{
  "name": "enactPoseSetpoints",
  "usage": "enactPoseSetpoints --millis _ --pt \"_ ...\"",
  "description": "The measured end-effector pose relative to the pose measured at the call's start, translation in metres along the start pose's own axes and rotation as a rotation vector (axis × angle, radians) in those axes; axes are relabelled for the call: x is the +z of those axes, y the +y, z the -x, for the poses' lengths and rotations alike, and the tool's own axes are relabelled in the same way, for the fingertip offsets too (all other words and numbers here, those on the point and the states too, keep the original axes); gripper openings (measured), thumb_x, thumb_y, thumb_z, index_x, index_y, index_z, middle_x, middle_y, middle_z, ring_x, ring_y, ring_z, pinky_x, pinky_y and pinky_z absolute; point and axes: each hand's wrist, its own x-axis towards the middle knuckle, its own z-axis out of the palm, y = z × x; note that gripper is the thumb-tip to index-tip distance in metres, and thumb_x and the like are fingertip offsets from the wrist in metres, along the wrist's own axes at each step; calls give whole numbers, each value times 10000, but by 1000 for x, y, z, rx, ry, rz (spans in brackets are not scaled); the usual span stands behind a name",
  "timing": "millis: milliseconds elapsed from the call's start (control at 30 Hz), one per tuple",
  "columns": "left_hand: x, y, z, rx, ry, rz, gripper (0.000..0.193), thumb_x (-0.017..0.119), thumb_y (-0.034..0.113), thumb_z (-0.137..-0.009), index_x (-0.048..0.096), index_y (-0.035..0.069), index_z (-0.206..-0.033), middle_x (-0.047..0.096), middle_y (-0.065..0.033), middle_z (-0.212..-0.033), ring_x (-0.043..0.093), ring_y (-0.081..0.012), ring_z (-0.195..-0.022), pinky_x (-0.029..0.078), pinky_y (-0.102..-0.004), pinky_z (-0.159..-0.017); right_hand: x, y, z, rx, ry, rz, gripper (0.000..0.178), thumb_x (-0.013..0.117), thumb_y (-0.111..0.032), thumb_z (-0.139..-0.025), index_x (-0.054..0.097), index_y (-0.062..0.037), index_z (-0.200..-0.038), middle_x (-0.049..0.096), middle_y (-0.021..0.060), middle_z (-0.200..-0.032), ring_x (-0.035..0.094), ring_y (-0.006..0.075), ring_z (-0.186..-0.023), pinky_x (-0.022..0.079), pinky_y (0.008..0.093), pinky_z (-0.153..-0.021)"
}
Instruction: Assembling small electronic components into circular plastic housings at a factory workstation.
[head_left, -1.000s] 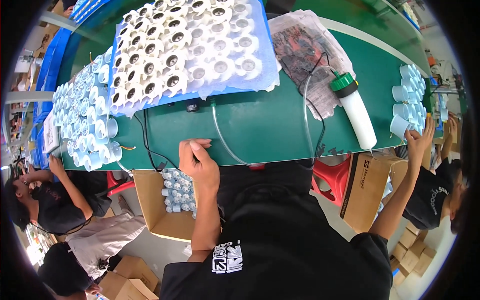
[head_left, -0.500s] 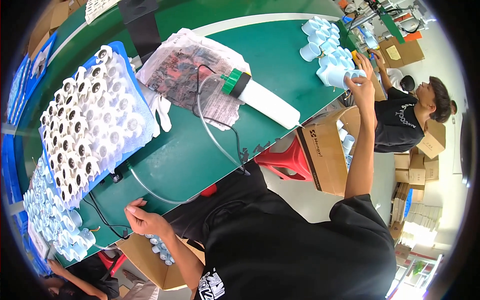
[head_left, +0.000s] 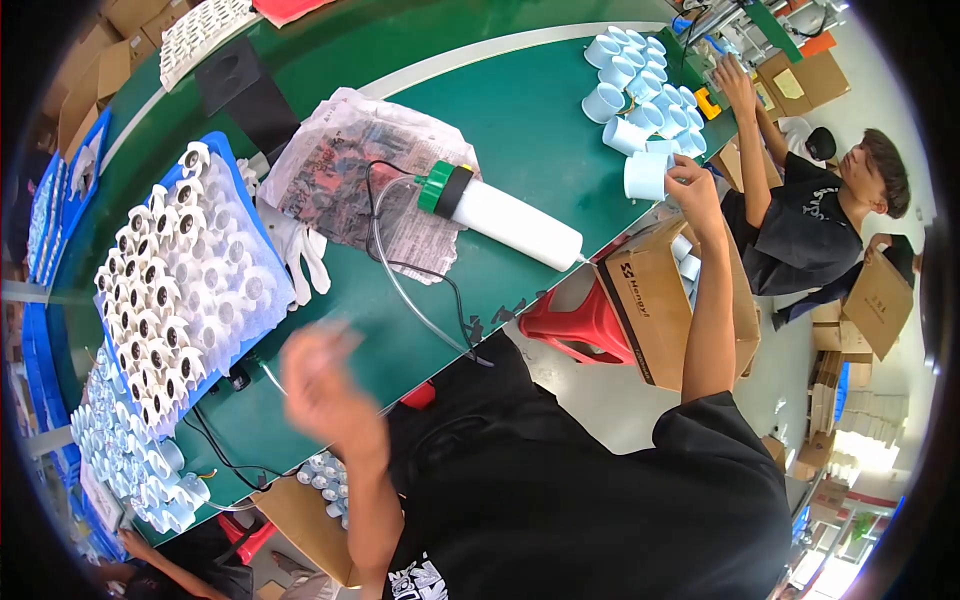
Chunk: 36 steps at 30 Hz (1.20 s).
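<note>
Cup [head_left: 648, 177] right of cartridge [head_left: 520, 228], pinched at its edge by right hand [head_left: 690, 187], fingers closed. Left hand [head_left: 328, 385] left of cartridge, blurred; grip can't be told. Likely picking-up step; next calls for steady pinch, clearing other cups [head_left: 647, 118].

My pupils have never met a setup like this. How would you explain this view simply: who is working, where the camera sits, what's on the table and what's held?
There is no robot here, just a person's bare hands. A wide fisheye camera on the head looks down, so straight edges bend. The right hand has a pale-blue cup in its grip, near other blue cups. The left hand is blurred, so whether it holds anything is unclear. On the green table also lie a blue tray of white finned parts and a white cylinder with a green cap.
</note>
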Motion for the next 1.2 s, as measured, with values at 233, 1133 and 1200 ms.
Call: enactPoseSetpoints --millis 233,1133,1200 --pt "264 -26 -52 426 -796 -374 350 661 259 -846 659 -5 -1074 646 -196 -1004 578 -370 -990 458 -436 -895 15 -22 10 -155 -101 -10 203 700 -143 -789 687 59 -809 574 179 -1248 600 253 -1072 472 326 -900" --pt "236 -15 -89 567 -629 -403 168 699 156 -833 594 33 -878 569 -221 -1084 594 -398 -961 479 -457 -808 58 -67 -8 -308 -244 263 271 761 -213 -749 670 43 -746 537 253 -1319 542 401 -1185 427 380 -992" --pt "194 18 -99 517 -596 -345 181 720 169 -822 631 31 -899 576 -193 -1111 600 -354 -947 487 -399 -810 62 -69 -15 -339 -264 294 278 760 -214 -746 664 47 -741 533 257 -1323 543 402 -1183 433 382 -984"
